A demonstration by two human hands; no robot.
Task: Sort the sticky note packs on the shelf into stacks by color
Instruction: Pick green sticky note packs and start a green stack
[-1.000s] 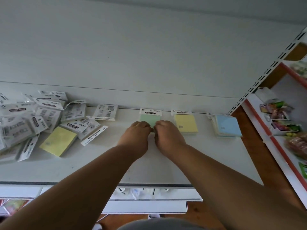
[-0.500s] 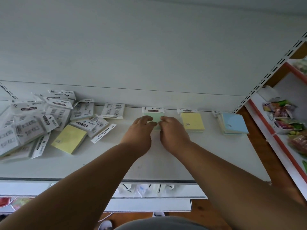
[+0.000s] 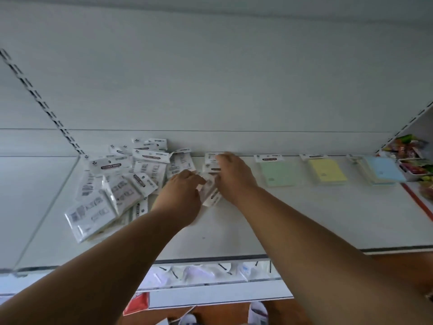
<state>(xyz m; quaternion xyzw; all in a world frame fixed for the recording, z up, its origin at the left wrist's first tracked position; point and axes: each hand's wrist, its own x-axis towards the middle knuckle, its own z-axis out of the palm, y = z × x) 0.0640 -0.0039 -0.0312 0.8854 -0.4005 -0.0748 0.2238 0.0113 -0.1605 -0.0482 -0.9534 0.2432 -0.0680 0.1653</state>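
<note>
Both forearms are bare from the lower frame edge up to the wrists, with no sleeves in view. The left hand (image 3: 181, 195) and right hand (image 3: 234, 177) are bare too: no gloves, rings, watch or bands visible. At the bottom edge, pale shoes (image 3: 257, 313) show below the arms, blurred and partly cut off.

The left hand (image 3: 181, 198) covers part of a blurred pack (image 3: 210, 188), its colour unreadable. The snack packets (image 3: 408, 146) are cut off at the right edge.
</note>
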